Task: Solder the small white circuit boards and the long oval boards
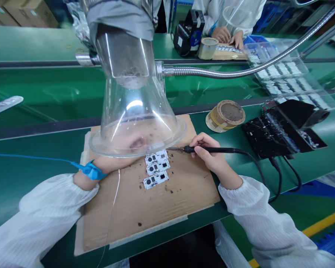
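Three small white circuit boards lie in a row on a brown cardboard mat. My right hand grips a black soldering iron like a pen, its tip beside the farthest board. My left hand lies partly under a clear fume-extraction hood, its fingers blurred through the plastic; a thin solder wire runs from it toward me. A blue wrist strap circles my left wrist.
A worn tape roll and a black tray of parts sit to the right. A flexible metal hose crosses above. Clear trays of boards lie beyond. Another person's hands work at the far bench beside a black device.
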### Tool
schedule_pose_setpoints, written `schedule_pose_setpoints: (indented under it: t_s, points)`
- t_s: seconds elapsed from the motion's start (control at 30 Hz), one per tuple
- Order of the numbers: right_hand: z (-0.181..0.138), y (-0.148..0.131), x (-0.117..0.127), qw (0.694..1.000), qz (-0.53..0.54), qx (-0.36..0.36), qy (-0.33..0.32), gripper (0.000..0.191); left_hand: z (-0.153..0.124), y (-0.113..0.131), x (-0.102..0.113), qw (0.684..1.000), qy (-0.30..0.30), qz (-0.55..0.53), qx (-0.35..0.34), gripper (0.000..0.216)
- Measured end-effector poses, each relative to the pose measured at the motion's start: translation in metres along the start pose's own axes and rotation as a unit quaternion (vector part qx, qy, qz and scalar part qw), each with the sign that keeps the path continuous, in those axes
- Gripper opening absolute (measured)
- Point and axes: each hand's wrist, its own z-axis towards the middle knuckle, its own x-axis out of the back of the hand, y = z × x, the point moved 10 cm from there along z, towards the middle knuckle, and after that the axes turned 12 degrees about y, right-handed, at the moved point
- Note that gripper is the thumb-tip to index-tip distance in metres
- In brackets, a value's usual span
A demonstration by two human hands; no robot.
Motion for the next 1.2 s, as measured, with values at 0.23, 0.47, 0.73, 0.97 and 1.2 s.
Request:
schedule_pose_setpoints:
  t_s: [0.23, 0.47, 0.73, 0.97, 1.2]
  points:
    - [0.001, 0.001, 0.004, 1.000, -0.018, -0.004, 0.023, 0.035, 0.000, 0.005, 0.003, 1.000, 0.004, -0.021, -0.008, 0.029]
    - [0.001, -0.003, 0.000, 1.000, -0.020, -0.003, 0.006, 0.030, -0.003, 0.003, 0.004, 1.000, 0.020, 0.006, -0.016, 0.026]
    - [0.001, -0.001, 0.005, 0.999, -0.025, -0.006, 0.032, 0.034, -0.002, 0.009, 0.001, 0.999, 0.021, -0.022, -0.013, 0.028]
    - [0.001, -0.003, 0.000, 0.999, -0.028, -0.004, 0.015, 0.031, 0.000, 0.014, 0.002, 0.999, 0.021, -0.027, 0.009, 0.029]
    - [0.002, 0.000, 0.005, 0.999, -0.031, -0.010, 0.034, 0.033, 0.004, 0.026, 0.004, 0.999, -0.008, -0.034, 0.011, 0.028]
